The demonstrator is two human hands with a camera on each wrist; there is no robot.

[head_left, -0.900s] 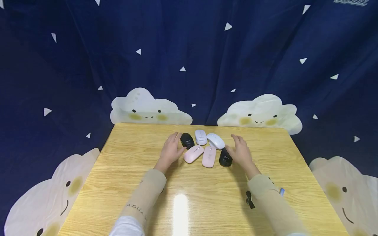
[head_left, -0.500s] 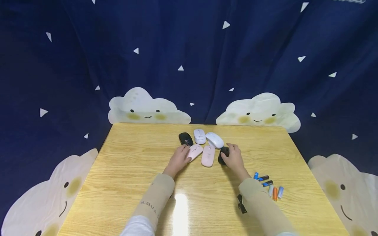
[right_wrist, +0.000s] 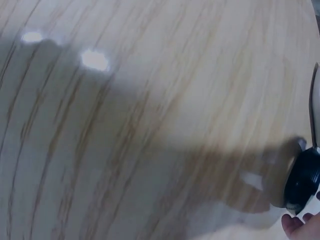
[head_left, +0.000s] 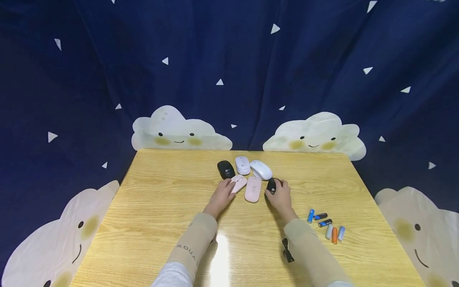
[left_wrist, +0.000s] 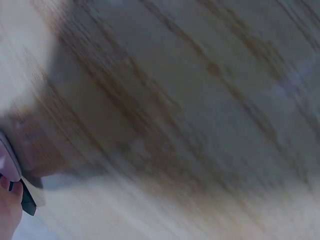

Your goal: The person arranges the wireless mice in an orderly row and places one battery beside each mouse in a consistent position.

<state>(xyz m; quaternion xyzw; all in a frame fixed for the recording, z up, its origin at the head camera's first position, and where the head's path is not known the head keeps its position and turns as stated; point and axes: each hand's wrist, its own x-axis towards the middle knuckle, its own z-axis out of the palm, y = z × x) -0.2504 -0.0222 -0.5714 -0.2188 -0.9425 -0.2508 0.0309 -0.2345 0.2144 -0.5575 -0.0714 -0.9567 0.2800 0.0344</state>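
Note:
Several computer mice lie grouped near the table's far edge. My left hand [head_left: 220, 196] grips the near-left end of a pink mouse [head_left: 238, 183], with thumb and fingers at opposite sides; the fingers hide that end. In the left wrist view only part of this pink mouse [left_wrist: 7, 161] and my left hand [left_wrist: 9, 210] show at the edge. My right hand [head_left: 281, 197] holds a black mouse [head_left: 271, 186] at the group's right, thumb on its left side and fingers across its right. The right wrist view catches the black mouse [right_wrist: 302, 181] and my right fingertips [right_wrist: 295, 223].
Between the hands lies a second pink mouse [head_left: 253, 190]. Behind are another black mouse [head_left: 226, 169], a pale mouse [head_left: 242, 166] and a white mouse [head_left: 261, 170]. Several batteries [head_left: 325, 223] lie right of my right forearm on the wooden table [head_left: 157, 191]. A dark blue curtain [head_left: 201, 48] hangs behind.
Both hands have come in from beside the group. The left moved from the left black mouse to the pink mouse; the right closed round the right black mouse. The batteries are now uncovered.

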